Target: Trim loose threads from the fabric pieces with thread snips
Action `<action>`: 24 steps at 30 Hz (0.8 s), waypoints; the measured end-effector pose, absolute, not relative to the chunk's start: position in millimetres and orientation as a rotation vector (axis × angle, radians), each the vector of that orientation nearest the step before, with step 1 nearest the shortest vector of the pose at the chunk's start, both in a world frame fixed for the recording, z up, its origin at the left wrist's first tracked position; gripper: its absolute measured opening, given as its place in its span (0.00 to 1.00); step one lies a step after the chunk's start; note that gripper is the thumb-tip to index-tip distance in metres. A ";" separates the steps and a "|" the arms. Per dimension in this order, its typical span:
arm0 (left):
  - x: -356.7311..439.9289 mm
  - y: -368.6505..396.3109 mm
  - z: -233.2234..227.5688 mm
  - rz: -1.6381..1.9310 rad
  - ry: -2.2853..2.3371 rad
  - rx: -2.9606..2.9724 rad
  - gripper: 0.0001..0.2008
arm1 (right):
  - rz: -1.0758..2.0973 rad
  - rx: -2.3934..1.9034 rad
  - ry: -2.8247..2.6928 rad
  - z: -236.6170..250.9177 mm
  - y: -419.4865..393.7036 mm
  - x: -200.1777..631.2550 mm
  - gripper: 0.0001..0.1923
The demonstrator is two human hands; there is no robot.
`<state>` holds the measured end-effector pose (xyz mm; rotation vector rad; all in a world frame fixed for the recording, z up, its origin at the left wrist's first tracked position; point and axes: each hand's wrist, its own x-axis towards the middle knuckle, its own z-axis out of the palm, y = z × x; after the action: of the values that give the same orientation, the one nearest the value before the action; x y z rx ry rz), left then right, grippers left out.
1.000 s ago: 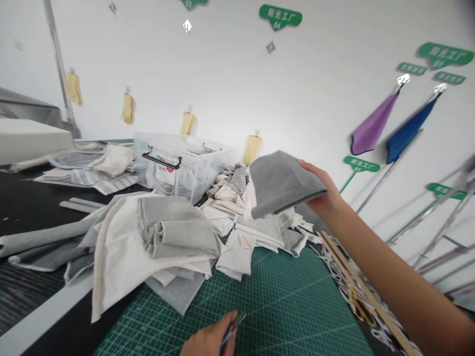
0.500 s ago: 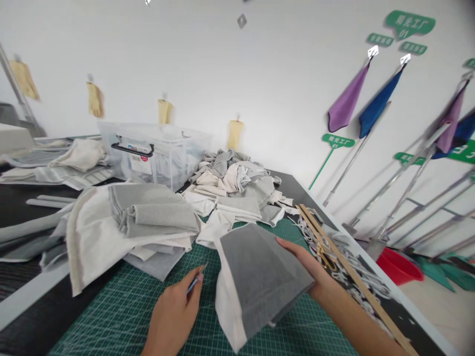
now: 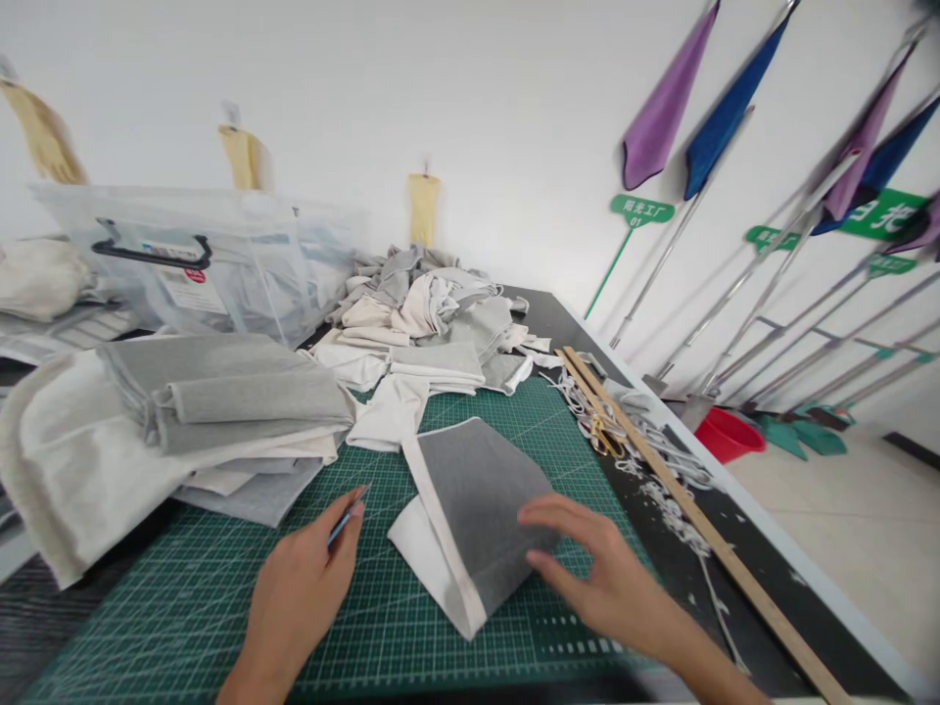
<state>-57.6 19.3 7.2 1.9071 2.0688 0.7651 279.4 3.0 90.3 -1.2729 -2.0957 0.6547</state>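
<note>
Gray cloth (image 3: 492, 504) w/ a white edge lies on the green mat (image 3: 242, 587), btwn the 2 hands. Part of it is folded, & a white bit sticks out on its L side.

Far L, a yellow glove (image 3: 44, 137) hangs on the wall. Next is a big see-thru bin (image 3: 264, 279) w/ a black handle, cloth inside. In front of it sits a messy stack (image 3: 250, 401) of gray & white cloth, partly on the mat.

Then the L hand (image 3: 298, 578), just above the mat. Thumb & finger pinch a small blue tool (image 3: 342, 519) w/ a pointy tip; can't tell what kind. The tip aims up & away, well apart from the gray cloth.

Past that, a white scrap (image 3: 389, 411) lies at the mat's far side, & a heap (image 3: 441, 304) of cloth is behind it, near the bin. Another yellow glove (image 3: 424, 211) hangs above the heap.

R hand (image 3: 540, 539) is at the gray cloth's R side. Thumb & fingers are spread, tips over the cloth; can't tell if they touch.

Farther R: gold scissors (image 3: 606, 440), long wood strips (image 3: 682, 504) & white strings (image 3: 670, 519) on the black table. Purple rag (image 3: 665, 108) & blue rag (image 3: 734, 108) hang on the wall. Last, a red bucket (image 3: 727, 436) is on the floor.
</note>
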 end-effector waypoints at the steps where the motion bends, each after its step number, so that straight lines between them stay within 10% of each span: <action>1: -57.7 19.1 7.1 0.779 2.061 1.909 0.26 | 0.674 -1.219 -2.202 90.9 -5.4 268.9 0.14; 11: -60.3 21.6 2.4 0.917 1.927 1.840 0.26 | 0.577 -1.235 -2.399 51.7 -24.9 227.7 0.30; 16: -60.8 22.0 3.7 0.960 1.907 1.855 0.25 | 0.378 -1.129 -2.381 34.4 -29.1 216.0 0.11; 24: -59.1 19.8 6.7 1.002 1.895 1.858 0.24 | 0.287 -1.046 -2.218 36.6 -39.4 250.5 0.16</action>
<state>-59.1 19.8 6.7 1.8577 1.8953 1.0023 250.5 -39.4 36.6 -1.0464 -2.2176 0.2872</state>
